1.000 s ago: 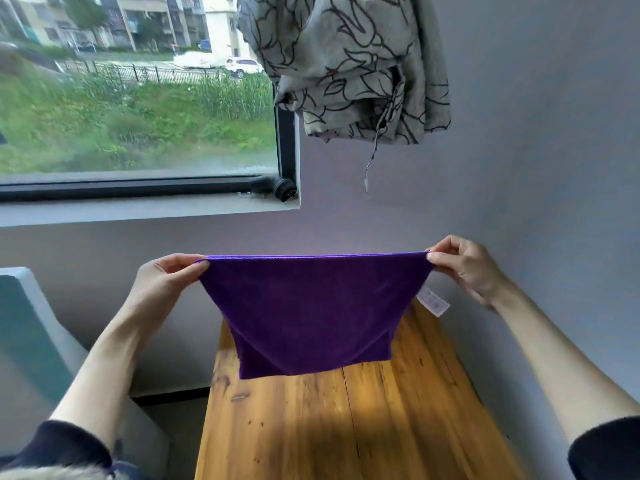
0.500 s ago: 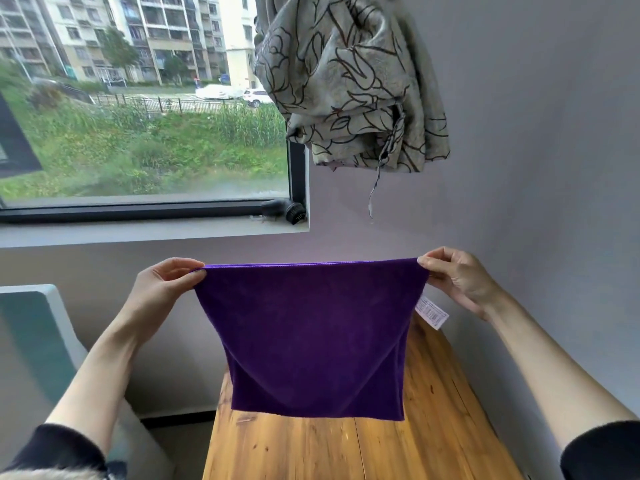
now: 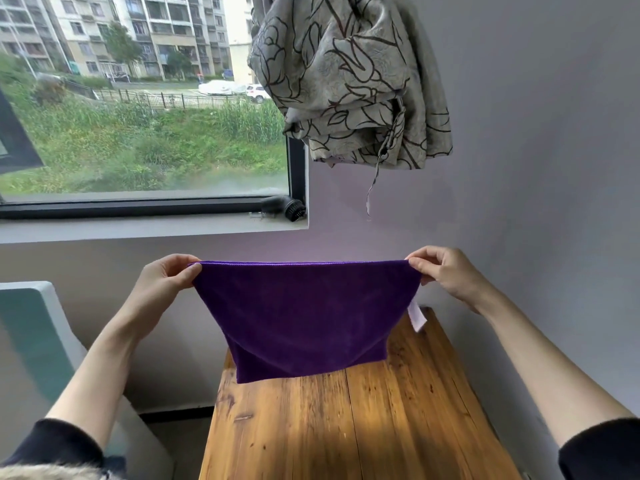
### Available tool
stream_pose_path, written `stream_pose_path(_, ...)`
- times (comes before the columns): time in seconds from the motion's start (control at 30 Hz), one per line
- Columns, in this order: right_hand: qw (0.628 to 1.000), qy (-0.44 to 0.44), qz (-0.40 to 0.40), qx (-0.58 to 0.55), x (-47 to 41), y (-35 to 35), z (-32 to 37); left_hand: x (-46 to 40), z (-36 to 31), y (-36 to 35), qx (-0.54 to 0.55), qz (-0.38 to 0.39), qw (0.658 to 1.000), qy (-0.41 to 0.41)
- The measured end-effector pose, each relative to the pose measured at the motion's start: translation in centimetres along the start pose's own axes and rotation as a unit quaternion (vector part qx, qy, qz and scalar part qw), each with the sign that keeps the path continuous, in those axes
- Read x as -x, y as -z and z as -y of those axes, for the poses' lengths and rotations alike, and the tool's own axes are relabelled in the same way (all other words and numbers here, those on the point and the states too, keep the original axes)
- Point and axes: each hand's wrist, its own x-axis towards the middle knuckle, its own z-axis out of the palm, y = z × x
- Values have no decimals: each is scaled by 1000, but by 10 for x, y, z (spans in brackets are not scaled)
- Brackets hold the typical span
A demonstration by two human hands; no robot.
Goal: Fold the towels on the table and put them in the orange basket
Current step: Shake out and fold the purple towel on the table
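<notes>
While both hands stretch the top edge taut, prob. to square it up for a fold, the purple towel (image 3: 304, 317) hangs flat btwn them. Left hand (image 3: 162, 289) pinches the left corner, thumb & fingers closed on cloth; right hand (image 3: 445, 275) pinches the right corner likewise. White tag (image 3: 416, 317) dangles just below the right hand. Lower hem hangs over the far end of the wooden table (image 3: 346, 427) below the hands; can't tell if touching. Orange basket not in view.
</notes>
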Motion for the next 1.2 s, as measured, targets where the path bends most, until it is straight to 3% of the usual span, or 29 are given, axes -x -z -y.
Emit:
stream_pose_path(0.07,1000,-6,8,17,1,-1,-1,0,-1,-3,29,8,999,12)
stream_pose_path(0.23,992,-39,50,-113,7,7,-7,7,4,-2,96,15,995,24)
stream_pose_path(0.37,986,-97,96,-93,25,0,-30,31,29,-3,91,89,988,85)
stream_pose_path(0.5,956,-175,214,-97,56,-5,-63,60,59,-5,132,231,943,201)
stream_pose_path(0.63,921,-232,267,-163,69,-2,-82,73,83,-9,148,259,915,271)
stream_pose_path(0.77,923,-282,225,-135,57,-15,-109,66,106,-24,76,255,923,279)
stream_pose_path(1.0,954,-292,54,-40,14,-95,-199,20,201,-90,-79,80,959,261)
stream_pose_path(1.2,959,-282,-15,14,-39,-143,-286,-33,287,-138,-156,35,962,222)
